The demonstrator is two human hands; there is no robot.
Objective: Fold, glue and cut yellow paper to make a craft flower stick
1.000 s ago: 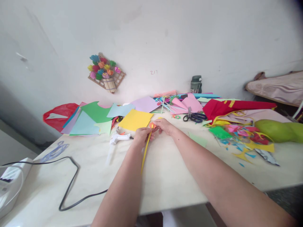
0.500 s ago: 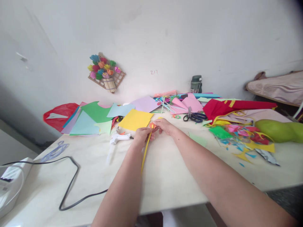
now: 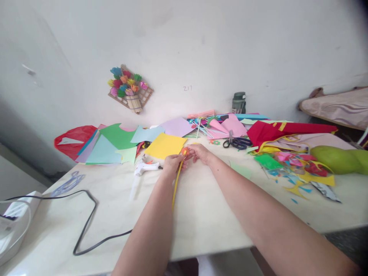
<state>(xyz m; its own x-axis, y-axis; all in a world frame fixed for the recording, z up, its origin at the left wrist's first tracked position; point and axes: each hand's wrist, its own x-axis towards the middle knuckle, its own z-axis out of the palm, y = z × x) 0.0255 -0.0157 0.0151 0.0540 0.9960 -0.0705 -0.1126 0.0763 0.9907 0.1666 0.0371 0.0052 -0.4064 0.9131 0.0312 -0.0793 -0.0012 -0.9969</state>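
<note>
My left hand (image 3: 173, 163) is closed on a small orange paper flower (image 3: 184, 151) with a yellow strip at its middle. From beneath it a long thin yellow paper strip (image 3: 176, 183) hangs down towards the table's front. My right hand (image 3: 201, 153) is closed at the flower's right side, fingertips pinched against its edge. The fingers hide part of the flower. Just behind the hands lies a yellow paper sheet (image 3: 165, 145). A white glue gun (image 3: 146, 167) rests left of my left hand.
Scissors (image 3: 237, 143) lie to the right, before pink paper (image 3: 230, 124). Paper scraps (image 3: 296, 188) and a green fruit-like object (image 3: 330, 156) are further right. A black cable (image 3: 86, 226) crosses the table's left side. Coloured sheets (image 3: 105, 149) are at the back left.
The flower tilts slightly between my fingers, and its yellow middle strip shows at a different angle. The whole view has shifted very slightly; both hands stay in place.
</note>
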